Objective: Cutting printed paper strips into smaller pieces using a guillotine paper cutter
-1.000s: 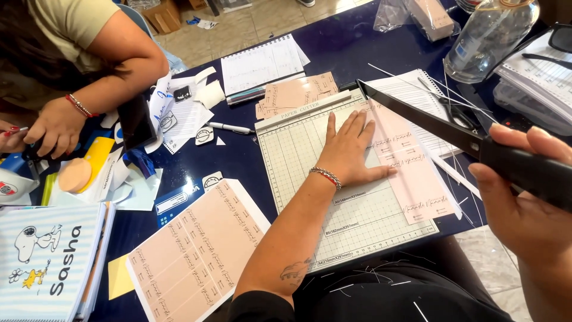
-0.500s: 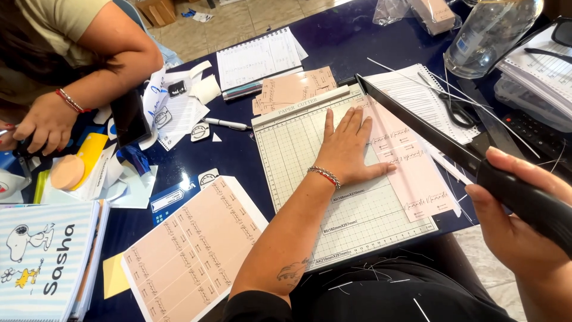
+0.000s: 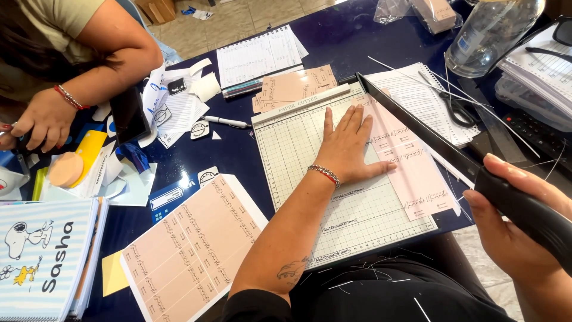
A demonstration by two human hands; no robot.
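Cutter bed (image 3: 298, 155) left half open; raised blade arm (image 3: 417, 128) bars right; scissors (image 3: 456, 107), bottle (image 3: 488, 33) crowd beyond.

A dark blue table (image 3: 238, 156) carries the items. At centre lies a gridded paper cutter (image 3: 298, 149). A peach printed sheet (image 3: 190, 241) lies at lower left, beside a striped notebook (image 3: 42, 256). A white spiral notepad (image 3: 257, 55) lies at upper centre, a clear plastic bottle (image 3: 491, 33) stands at upper right, with scissors (image 3: 453, 107) below it.
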